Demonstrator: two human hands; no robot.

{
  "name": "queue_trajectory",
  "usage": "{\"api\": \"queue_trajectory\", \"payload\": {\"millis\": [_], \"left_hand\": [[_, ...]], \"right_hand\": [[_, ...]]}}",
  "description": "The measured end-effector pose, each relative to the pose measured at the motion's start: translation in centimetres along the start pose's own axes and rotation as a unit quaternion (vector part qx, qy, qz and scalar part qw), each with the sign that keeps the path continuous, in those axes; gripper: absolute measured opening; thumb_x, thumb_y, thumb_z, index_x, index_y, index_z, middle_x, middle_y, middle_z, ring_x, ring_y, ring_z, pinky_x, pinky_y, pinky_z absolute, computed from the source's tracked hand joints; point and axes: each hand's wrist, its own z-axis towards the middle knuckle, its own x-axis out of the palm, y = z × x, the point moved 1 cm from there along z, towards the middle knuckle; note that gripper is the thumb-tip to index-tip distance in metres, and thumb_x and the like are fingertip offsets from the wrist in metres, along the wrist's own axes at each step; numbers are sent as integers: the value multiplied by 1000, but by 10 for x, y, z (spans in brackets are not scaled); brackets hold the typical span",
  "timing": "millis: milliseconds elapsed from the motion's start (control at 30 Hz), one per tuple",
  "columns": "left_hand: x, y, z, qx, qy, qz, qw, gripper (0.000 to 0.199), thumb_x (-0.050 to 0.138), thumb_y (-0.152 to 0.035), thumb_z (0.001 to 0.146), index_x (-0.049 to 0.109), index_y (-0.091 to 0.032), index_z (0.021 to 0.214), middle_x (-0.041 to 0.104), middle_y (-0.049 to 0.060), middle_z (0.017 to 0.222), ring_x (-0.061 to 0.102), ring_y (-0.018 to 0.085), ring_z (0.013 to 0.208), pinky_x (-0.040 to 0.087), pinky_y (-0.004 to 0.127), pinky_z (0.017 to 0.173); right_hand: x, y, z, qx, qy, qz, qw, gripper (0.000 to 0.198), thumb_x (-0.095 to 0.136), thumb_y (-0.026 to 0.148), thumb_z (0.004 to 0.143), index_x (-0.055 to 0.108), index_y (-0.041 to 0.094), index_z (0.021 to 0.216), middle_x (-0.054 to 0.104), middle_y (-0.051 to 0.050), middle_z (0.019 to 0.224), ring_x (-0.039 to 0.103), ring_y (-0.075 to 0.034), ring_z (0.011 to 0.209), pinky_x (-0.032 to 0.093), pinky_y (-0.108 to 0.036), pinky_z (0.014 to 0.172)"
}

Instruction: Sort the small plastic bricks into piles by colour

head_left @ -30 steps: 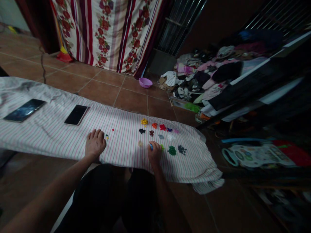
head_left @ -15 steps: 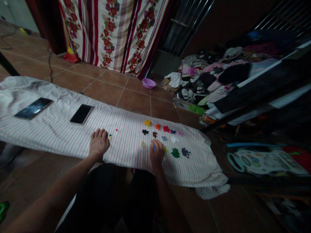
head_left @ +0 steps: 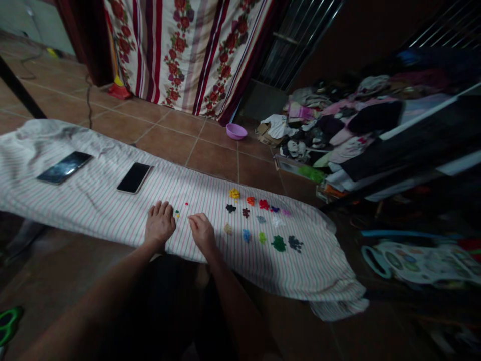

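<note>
My left hand (head_left: 160, 223) lies flat on the striped cloth (head_left: 210, 200), fingers stretched forward. Just right of its fingertips sit a small green piece (head_left: 177, 211), a yellow piece (head_left: 178, 215) and a red piece (head_left: 187, 203). Close by, my right hand (head_left: 203, 231) is closed in a pinch pointing left, low over the cloth; whatever is between thumb and finger is too small to make out. To its right lie small piles sorted by colour, among them a beige pile (head_left: 227, 228), a blue pile (head_left: 246, 235), a black pile (head_left: 230, 208) and a dark green pile (head_left: 278, 243).
Left on the cloth are a phone (head_left: 134, 177) and a larger dark-screened device (head_left: 65, 167). More piles, yellow (head_left: 234, 193), orange (head_left: 250, 201) and red (head_left: 264, 204), line the far side. Beyond are a purple basin (head_left: 236, 132) and heaped clothes (head_left: 330, 115).
My right hand has moved left from the blue and lime piles to beside the three loose pieces, uncovering those piles. My left hand stays flat; the whole view has shifted slightly.
</note>
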Motion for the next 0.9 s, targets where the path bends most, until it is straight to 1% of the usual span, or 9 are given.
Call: {"api": "queue_trajectory", "payload": {"millis": [167, 333, 433, 567, 700, 800, 900], "left_hand": [[1, 1, 0, -6, -3, -25, 1000, 36, 45, -21, 86, 62, -13, 117, 62, 18, 133, 46, 35, 136, 32, 51, 111], [3, 2, 0, 7, -6, 1, 1000, 36, 44, -22, 87, 62, -14, 117, 62, 17, 134, 48, 35, 134, 34, 50, 109], [5, 3, -1, 9, -13, 12, 1000, 36, 43, -22, 88, 62, -14, 117, 62, 16, 133, 49, 35, 133, 34, 49, 109], [7, 4, -1, 15, -31, 9, 999, 34, 45, -22, 86, 62, -17, 116, 64, 15, 130, 49, 34, 132, 34, 49, 108], [8, 4, -1, 18, -33, 3, 999, 34, 45, -21, 86, 62, -16, 116, 64, 16, 130, 49, 35, 132, 34, 50, 108], [6, 4, -1, 18, -28, -3, 999, 35, 45, -21, 86, 61, -15, 117, 63, 18, 130, 49, 36, 133, 34, 51, 108], [5, 3, -1, 18, -27, -1, 999, 34, 45, -21, 86, 61, -17, 115, 63, 17, 131, 49, 35, 132, 34, 52, 107]], "right_hand": [[18, 25, 29, 48, 28, -25, 998, 22, 56, 26, 94, 73, 26, 109, 67, -6, 105, 63, -18, 100, 49, -28, 90], [27, 40, 43, 93, 43, -56, 993, 20, 60, 26, 90, 74, 25, 105, 68, -8, 109, 62, -21, 104, 48, -32, 92], [29, 43, 46, 119, 51, -69, 989, 18, 60, 26, 89, 74, 25, 100, 68, -8, 109, 61, -22, 106, 48, -32, 92], [31, 43, 47, 132, 44, -67, 988, 16, 58, 25, 88, 74, 27, 93, 69, -5, 103, 62, -20, 100, 48, -31, 89], [30, 43, 48, 147, 38, -62, 986, 16, 58, 23, 87, 73, 28, 90, 70, -3, 99, 63, -18, 95, 47, -29, 86], [29, 42, 49, 146, 29, -54, 987, 15, 58, 22, 86, 72, 27, 90, 71, -2, 98, 64, -17, 93, 47, -27, 85], [30, 40, 49, 138, 19, -40, 989, 15, 57, 21, 87, 70, 26, 90, 73, -1, 96, 65, -16, 91, 47, -25, 85]]}}
